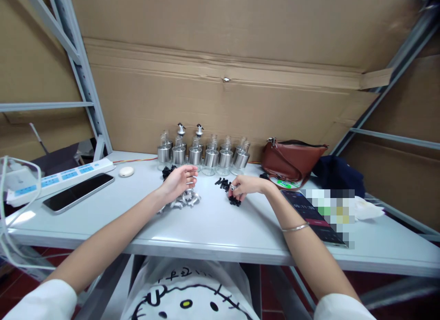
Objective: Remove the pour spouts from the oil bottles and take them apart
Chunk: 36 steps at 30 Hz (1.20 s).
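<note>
My left hand [180, 179] is raised just over a pile of shiny silver spout pieces [187, 199], its fingers loosely bent and apart with nothing visible in them. Behind it lies a heap of small black parts [168, 172]. My right hand [248, 184] points down with its fingers closed on a small silver metal part [233, 187], whose lower portion the fingers hide. Under and beside those fingers lie black stick-like pieces [223, 183] and a cluster of short black pieces [235, 201].
Glass bottles with silver sleeves [211, 158] stand in rows at the back; two carry pourer tops [199, 129]. On the left are a power strip [65, 177], a phone [79, 193] and a white round case [126, 172]. A brown bag [292, 159] and another phone [316, 219] occupy the right.
</note>
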Available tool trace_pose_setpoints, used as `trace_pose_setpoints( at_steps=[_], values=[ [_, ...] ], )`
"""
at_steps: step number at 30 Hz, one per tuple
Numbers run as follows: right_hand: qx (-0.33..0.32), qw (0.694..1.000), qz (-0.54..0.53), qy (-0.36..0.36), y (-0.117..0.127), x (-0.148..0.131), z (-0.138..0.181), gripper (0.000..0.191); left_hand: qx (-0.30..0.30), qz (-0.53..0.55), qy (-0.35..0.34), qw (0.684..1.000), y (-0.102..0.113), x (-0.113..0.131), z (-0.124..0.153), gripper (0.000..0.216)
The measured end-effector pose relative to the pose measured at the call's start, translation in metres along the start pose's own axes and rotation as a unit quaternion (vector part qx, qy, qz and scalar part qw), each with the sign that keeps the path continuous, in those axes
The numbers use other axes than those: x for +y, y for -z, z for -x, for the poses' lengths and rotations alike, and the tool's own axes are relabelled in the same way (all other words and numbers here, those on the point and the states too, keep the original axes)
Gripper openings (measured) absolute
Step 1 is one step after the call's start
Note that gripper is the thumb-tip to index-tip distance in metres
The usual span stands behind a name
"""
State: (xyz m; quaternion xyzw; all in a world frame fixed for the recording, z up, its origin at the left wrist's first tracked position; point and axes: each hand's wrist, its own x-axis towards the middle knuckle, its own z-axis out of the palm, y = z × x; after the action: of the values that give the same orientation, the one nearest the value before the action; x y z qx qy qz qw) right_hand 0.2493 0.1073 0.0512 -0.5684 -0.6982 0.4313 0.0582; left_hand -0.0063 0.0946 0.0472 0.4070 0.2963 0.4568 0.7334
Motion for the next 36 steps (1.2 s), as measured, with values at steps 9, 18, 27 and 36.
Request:
trace_pose_setpoints(
  at_steps=[9, 18, 27, 36],
  values=[
    [-0.062, 0.998, 0.003, -0.002, 0.000, -0.003, 0.008, 0.016, -0.013, -0.014, 0.012, 1.000, 0.004, -0.002, -0.003, 0.007],
    [-0.077, 0.997, 0.016, 0.014, 0.002, -0.005, 0.011, 0.022, -0.014, -0.020, 0.012, 1.000, 0.003, -0.002, -0.002, 0.007],
    [-0.075, 0.967, 0.187, 0.155, -0.003, -0.010, 0.001, 0.033, -0.016, -0.032, 0.009, 0.999, 0.003, -0.003, -0.002, 0.010],
    [-0.097, 0.970, 0.183, 0.128, 0.004, -0.003, 0.004, 0.030, -0.021, -0.053, 0.007, 0.998, 0.002, -0.003, 0.000, 0.013]
  ],
)
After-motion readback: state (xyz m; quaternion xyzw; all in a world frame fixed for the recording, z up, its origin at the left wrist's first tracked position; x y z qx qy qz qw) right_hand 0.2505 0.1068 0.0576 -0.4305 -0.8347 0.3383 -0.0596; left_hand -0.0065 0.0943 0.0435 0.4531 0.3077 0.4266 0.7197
